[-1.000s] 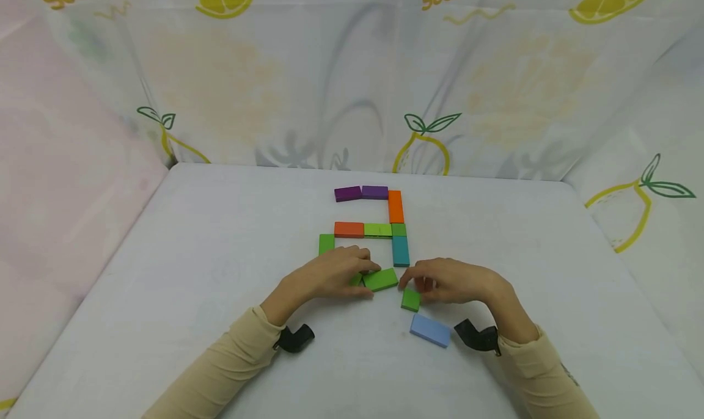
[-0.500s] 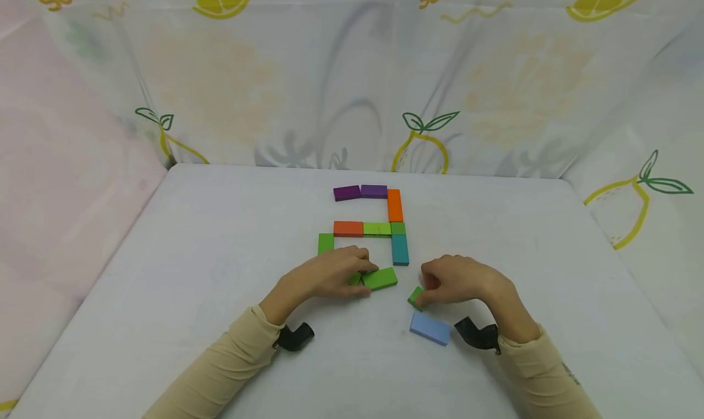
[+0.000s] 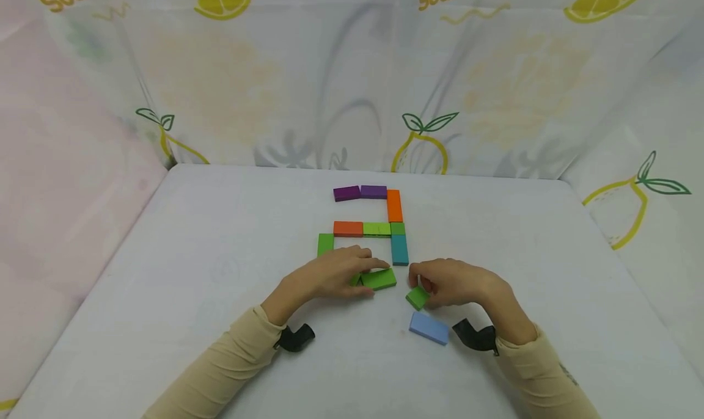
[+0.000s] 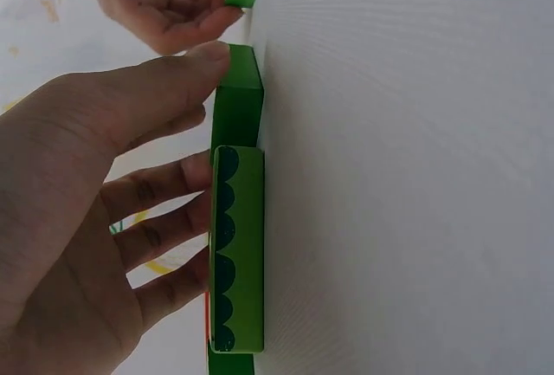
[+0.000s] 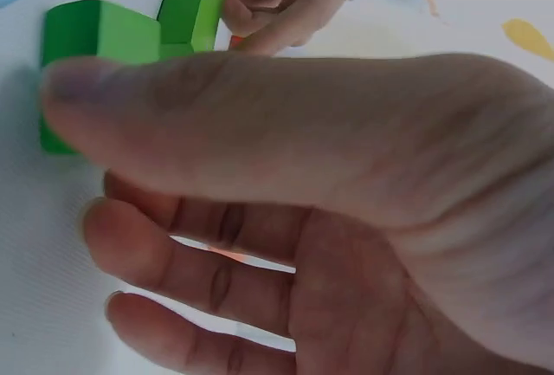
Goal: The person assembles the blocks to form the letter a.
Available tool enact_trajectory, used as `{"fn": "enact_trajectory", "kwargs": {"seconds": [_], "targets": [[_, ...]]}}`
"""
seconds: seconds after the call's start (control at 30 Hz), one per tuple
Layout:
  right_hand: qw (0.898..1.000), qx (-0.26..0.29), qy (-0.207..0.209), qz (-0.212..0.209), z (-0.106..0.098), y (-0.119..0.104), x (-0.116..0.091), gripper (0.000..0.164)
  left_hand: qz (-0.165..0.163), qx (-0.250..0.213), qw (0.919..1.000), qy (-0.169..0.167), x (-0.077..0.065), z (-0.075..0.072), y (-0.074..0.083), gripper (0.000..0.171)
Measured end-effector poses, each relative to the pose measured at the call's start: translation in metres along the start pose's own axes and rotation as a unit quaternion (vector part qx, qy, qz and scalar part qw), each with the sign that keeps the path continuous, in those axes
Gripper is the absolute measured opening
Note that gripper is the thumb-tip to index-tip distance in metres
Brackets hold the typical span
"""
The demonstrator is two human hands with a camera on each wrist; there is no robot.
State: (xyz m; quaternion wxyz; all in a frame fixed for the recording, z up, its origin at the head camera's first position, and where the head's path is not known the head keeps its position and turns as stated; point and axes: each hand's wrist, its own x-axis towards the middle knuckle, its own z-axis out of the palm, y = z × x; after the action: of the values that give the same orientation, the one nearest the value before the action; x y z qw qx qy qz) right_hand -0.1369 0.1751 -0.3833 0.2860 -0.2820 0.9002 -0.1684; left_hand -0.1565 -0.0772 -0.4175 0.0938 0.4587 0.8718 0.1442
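My left hand [image 3: 332, 273] holds a long green block [image 3: 379, 279] lying aslant on the table, thumb on its near side and index finger along its far edge. In the left wrist view, a green block with dark scallops [image 4: 239, 249] lies against my other fingers; in the head view the hand mostly covers it. My right hand [image 3: 459, 281] pinches a small square green block [image 3: 417, 297] resting turned on the table. The right wrist view shows the thumb against this small block [image 5: 121, 33], the index finger partly hidden behind the thumb.
A light blue block [image 3: 429, 328] lies nearest me. Farther back stand a teal block [image 3: 399, 250], a small green square [image 3: 397, 228], a lime block [image 3: 376, 228], a red-orange block [image 3: 348, 228], an orange block [image 3: 394, 206], two purple blocks [image 3: 373, 192] and a green block [image 3: 326, 244].
The small green block has turned and shifted slightly right; my right hand drew back right, then returned a little left. My left index finger now reaches farther right along the long green block.
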Motion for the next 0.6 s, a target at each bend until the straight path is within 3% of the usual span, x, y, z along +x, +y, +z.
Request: {"fn": "enact_trajectory", "kwargs": {"seconds": [0.3, 0.6], "targets": [[0.999, -0.014, 0.021, -0.034, 0.001, 0.004, 0.006, 0.024, 0.008, 0.002, 1.0, 0.003, 0.0, 0.001, 0.001, 0.044], [0.997, -0.027, 0.067, -0.006, 0.001, 0.01, 0.011, 0.026, 0.007, -0.008, 0.9999, -0.008, 0.0, -0.001, 0.001, 0.045]]}}
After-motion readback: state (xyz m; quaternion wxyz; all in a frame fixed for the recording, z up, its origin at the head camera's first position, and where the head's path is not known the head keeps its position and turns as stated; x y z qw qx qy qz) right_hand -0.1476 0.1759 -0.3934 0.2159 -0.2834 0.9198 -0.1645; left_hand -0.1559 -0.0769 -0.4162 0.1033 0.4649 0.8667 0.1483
